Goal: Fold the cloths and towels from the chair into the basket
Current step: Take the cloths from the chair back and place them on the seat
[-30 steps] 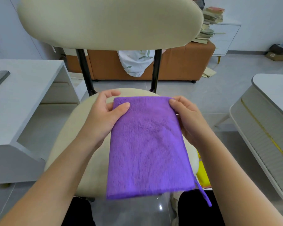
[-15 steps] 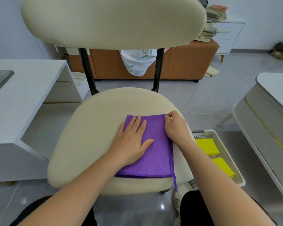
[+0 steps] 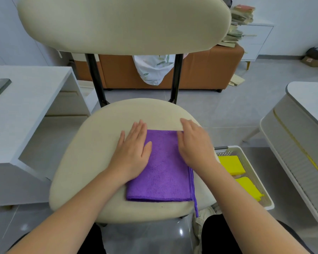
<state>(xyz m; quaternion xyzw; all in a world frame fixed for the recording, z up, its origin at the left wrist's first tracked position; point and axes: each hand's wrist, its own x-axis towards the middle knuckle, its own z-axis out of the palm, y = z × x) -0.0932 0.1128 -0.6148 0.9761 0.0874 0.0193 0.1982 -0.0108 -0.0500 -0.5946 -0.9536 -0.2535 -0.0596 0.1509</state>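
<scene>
A folded purple cloth [image 3: 165,173] lay flat on the seat of the chair [image 3: 99,162], toward the seat's front right part, with its near edge close to the seat's front rim and a thin purple strip hanging over that rim. The left hand [image 3: 134,153] rested flat on the cloth's left edge, fingers straight and held together, partly on the cloth and partly on the bare seat. The right hand [image 3: 195,147] lay on the cloth's right far corner, fingers relaxed and slightly bent, gripping nothing that could be made out. On the floor just right of the chair stood a white basket [image 3: 253,175] holding two folded yellow cloths [image 3: 229,165], one behind the other. A white desk [image 3: 26,99] stood left of the chair, and an orange sofa [image 3: 206,70] behind it.
</scene>
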